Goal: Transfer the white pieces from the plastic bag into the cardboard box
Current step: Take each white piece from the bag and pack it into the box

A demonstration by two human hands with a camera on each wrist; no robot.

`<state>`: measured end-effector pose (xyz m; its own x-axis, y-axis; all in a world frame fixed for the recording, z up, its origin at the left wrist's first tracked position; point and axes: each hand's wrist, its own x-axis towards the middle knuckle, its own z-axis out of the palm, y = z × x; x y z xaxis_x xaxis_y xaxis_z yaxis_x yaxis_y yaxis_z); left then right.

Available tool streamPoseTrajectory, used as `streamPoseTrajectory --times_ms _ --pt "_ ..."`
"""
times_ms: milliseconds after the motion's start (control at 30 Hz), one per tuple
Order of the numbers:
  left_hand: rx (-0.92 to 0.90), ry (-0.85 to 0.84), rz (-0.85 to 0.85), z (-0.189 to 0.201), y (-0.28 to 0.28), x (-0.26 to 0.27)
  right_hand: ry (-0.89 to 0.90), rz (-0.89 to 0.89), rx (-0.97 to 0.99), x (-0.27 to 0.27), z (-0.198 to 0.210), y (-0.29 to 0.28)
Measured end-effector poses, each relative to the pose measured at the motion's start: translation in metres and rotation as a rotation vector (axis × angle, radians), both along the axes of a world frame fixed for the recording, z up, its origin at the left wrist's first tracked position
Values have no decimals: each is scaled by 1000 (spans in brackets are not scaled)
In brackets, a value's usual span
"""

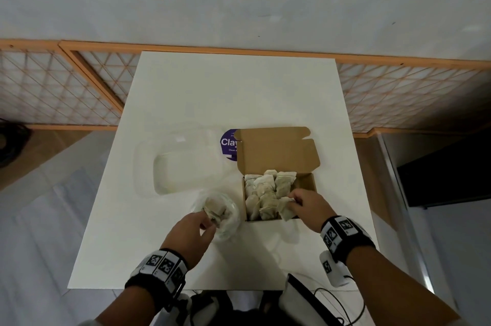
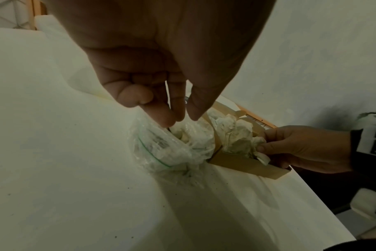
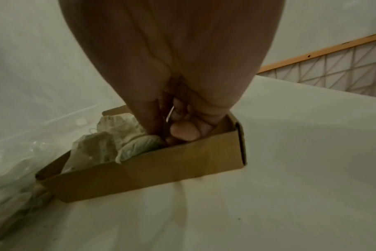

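An open cardboard box point(image 1: 310, 183) stands right of the table's middle, packed with several crumpled white pieces point(image 1: 261, 189). Touching its left wall lies a clear plastic bag point(image 1: 231, 215) that holds more white pieces point(image 1: 216, 207). My left hand point(image 1: 208, 222) pinches the bag's rim point(image 2: 155, 134) between thumb and fingers at its mouth. Inside the box's near right corner, my right hand point(image 1: 295, 199) grips one white piece point(image 1: 285, 210). The right wrist view shows those fingertips point(image 3: 182, 132) down behind the box wall point(image 3: 161, 169).
The box's lid flap point(image 1: 276, 150) stands open at the back. A clear plastic tub point(image 1: 186, 166) and a purple label point(image 1: 229, 143) lie behind the bag. An orange lattice screen point(image 1: 79, 92) runs behind the white table point(image 1: 239, 92). Cables point(image 1: 340, 301) hang at the near edge.
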<state>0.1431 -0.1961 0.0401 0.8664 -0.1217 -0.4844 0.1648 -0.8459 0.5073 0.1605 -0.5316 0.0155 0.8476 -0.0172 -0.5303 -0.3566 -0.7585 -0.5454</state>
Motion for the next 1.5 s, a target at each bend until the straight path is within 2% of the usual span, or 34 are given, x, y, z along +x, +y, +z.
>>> streamPoseTrajectory --times_ms 200,433,567,767,933,1067,1167,1300,1367,1500 --pt "20 19 33 0 0 2 -50 -47 56 4 -7 7" --pt "38 34 45 1 -2 5 -80 -123 -31 3 -2 14" --pt "31 33 43 0 -2 7 -27 -148 -80 -4 10 16" --pt "48 33 9 -4 -4 8 84 -10 -307 0 13 30" --pt "59 40 -13 -2 -4 10 66 -48 -290 2 23 38" --pt "140 19 -103 1 -7 15 -45 -44 -259 -4 44 43" --pt "252 -5 -289 0 -18 25 -156 54 -202 -9 64 66" --pt "306 -36 -463 -5 -28 35 -265 384 -17 -18 66 113" --pt "328 -52 -530 -9 -31 37 -233 526 38 -21 54 130" --pt "322 -19 -551 -12 -37 41 -94 637 -20 -22 35 145"
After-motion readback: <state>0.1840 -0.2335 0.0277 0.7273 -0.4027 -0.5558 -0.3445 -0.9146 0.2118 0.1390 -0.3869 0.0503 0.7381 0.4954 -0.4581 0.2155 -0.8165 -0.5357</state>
